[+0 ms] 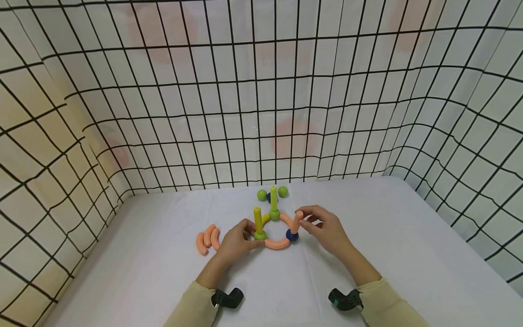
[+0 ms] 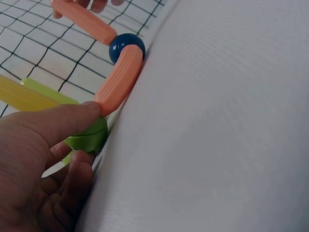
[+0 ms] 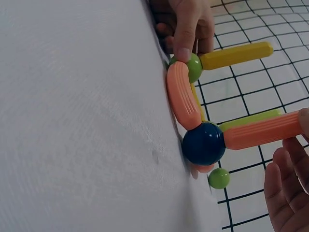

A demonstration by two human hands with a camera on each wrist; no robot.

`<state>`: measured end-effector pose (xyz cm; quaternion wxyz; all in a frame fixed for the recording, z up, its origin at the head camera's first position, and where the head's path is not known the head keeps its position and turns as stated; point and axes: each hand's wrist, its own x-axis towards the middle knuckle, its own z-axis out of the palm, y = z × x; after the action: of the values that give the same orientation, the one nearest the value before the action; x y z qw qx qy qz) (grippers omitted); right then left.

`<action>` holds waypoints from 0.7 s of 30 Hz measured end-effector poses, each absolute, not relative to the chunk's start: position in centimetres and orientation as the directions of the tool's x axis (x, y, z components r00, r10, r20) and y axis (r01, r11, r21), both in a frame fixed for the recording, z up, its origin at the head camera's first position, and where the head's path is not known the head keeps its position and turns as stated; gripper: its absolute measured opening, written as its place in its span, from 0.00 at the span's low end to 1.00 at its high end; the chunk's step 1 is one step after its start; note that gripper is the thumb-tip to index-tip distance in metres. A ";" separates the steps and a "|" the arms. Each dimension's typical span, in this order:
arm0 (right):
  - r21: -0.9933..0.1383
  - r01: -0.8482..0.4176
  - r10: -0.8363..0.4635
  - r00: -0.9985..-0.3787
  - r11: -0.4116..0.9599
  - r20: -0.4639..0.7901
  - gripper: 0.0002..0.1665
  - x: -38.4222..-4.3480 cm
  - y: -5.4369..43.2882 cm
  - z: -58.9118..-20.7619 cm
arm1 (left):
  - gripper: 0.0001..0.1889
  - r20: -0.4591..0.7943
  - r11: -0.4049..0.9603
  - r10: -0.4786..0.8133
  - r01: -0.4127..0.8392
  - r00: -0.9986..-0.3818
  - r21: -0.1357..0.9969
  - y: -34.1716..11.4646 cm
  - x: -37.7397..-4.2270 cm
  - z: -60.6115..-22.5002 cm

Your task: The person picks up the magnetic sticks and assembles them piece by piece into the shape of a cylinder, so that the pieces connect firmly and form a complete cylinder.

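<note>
Two beige sleeves (image 1: 189, 304) end at wrists that each bear a black camera (image 1: 227, 298). Beyond them, the left hand (image 1: 236, 243) pinches the near green ball (image 1: 260, 235) between thumb and fingers, the thumb lying where the ball meets the front orange curved stick (image 1: 277, 244). The right hand (image 1: 328, 229) pinches the upper end of a straight orange stick (image 1: 296, 222); its remaining fingers are loosely bent, clear of the stick. Three loose orange curved sticks (image 1: 208, 235) lie close together on the white tabletop (image 1: 408, 240), just left of the left hand.

Between the hands, a ring of balls and curved sticks rests on the tabletop. The front curved stick joins the near green ball to a blue ball (image 1: 292, 235), from which the straight orange stick rises, slightly tilted. A straight yellow stick (image 1: 258, 220) stands on the near green ball. A yellow curved stick (image 1: 265, 218) and another orange curved stick (image 1: 286, 220) run back to the far green ball (image 1: 274, 214), which carries an upright lime stick (image 1: 273, 198).

Behind the ring lie two loose green balls (image 1: 283, 191) and a dark blue ball (image 1: 268, 197), partly hidden by the lime stick. A black grid (image 1: 275, 110) stands beyond, before a pale backdrop.
</note>
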<state>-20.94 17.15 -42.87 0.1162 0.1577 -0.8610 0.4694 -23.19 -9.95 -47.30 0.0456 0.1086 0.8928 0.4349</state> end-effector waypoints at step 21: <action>-0.679 -0.389 -0.239 -0.921 0.622 0.309 0.03 -22.0 16.2 -45.0 | 0.21 0.000 0.601 0.235 0.146 -0.972 0.786 -10.0 -23.2 -47.2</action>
<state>-22.00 16.24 -44.99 0.0946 0.1752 -0.8956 0.3978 -23.16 -9.95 -47.16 0.0516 0.1065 0.8932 0.4338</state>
